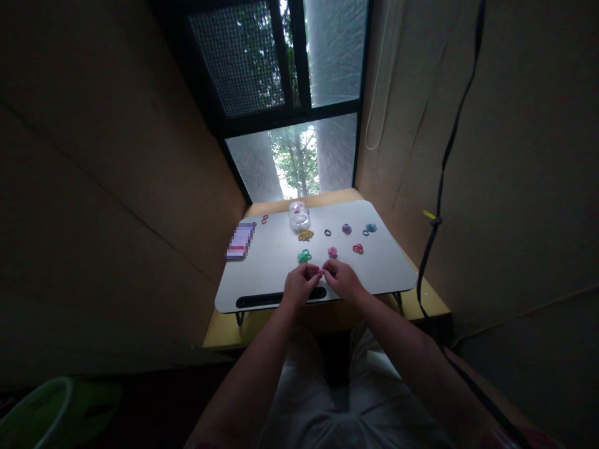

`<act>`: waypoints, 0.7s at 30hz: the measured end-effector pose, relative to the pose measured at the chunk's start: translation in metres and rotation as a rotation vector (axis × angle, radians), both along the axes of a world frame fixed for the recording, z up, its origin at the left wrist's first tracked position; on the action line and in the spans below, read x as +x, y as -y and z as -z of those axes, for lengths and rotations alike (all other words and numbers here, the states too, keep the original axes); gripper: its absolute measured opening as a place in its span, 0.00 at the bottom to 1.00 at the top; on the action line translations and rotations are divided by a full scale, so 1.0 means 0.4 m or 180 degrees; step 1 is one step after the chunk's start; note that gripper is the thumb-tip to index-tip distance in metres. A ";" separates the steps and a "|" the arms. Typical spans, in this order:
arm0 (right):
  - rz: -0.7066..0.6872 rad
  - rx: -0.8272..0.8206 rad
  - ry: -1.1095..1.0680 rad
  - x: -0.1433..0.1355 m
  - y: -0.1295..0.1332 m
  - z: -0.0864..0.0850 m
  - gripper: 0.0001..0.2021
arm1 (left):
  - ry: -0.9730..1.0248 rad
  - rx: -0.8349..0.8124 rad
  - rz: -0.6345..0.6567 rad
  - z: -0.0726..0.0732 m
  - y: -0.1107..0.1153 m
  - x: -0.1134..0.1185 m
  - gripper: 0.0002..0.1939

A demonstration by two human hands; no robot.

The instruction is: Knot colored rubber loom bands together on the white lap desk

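Observation:
My left hand (301,284) and my right hand (341,279) meet near the front edge of the white lap table (262,274). Their fingertips pinch a small pink hair tie (321,270) between them, mostly covered by the fingers. Just beyond my right hand lies a pile of pink hair ties (332,252). A green bunch (304,256) is close to my left fingers. Further back are a yellow pile (306,235), a single dark tie (327,232), a purple bunch (347,229), a red bunch (358,248) and a teal bunch (370,227).
A clear plastic jar (299,216) stands at the back of the table. On the left lie a phone (241,241) and a few red ties (264,219). A black slot (262,300) runs along the front edge. A dark cord (444,162) hangs on the right.

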State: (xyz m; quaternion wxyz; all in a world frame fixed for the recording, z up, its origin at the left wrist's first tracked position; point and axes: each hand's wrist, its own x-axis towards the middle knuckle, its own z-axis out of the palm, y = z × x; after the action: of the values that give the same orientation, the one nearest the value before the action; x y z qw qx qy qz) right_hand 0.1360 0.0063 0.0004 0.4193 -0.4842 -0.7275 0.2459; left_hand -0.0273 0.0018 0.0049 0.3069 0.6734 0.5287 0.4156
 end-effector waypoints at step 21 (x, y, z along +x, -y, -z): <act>-0.0003 -0.0024 0.0000 0.004 0.007 -0.007 0.03 | -0.0250 0.0075 -0.0170 -0.001 0.004 0.006 0.10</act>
State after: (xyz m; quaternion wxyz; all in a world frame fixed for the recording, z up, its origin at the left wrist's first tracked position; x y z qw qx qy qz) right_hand 0.1375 0.0037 0.0034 0.4173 -0.4855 -0.7268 0.2488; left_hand -0.0248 0.0003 0.0053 0.2668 0.6784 0.5532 0.4031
